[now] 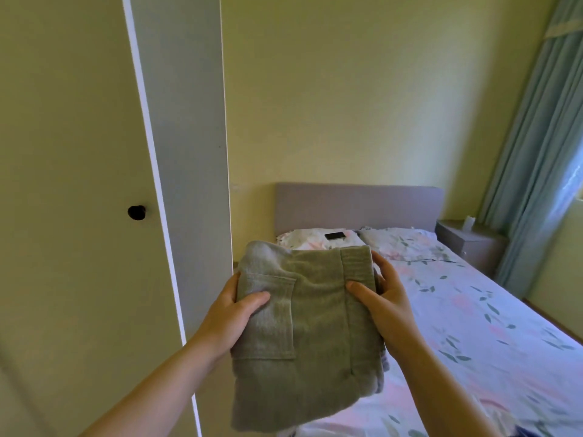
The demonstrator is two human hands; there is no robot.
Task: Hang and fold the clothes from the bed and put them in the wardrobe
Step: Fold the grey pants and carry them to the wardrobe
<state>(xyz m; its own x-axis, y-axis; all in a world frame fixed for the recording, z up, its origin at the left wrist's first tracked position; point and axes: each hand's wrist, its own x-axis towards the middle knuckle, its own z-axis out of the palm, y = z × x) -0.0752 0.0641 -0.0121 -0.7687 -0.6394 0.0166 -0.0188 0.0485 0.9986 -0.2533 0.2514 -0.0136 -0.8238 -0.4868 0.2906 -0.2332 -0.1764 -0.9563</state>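
Evidently the folding is done and the carrying step is in hand. The wardrobe door [79, 184] stands left of the bed [473, 326]; its inside is out of view, so I cannot tell whether it is open. The folded grey-green garment [315, 335], with a patch pocket, is held in the air over the bed's near left edge. The left hand [230, 316] grips its left side, thumb on top; the right hand [388, 307] pinches the right fold likewise. Next, I judge, one hand must let go to reach the black knob [136, 212], left of the bed. What kind of garment it is stays unclear, and the bed's foot is cut off.
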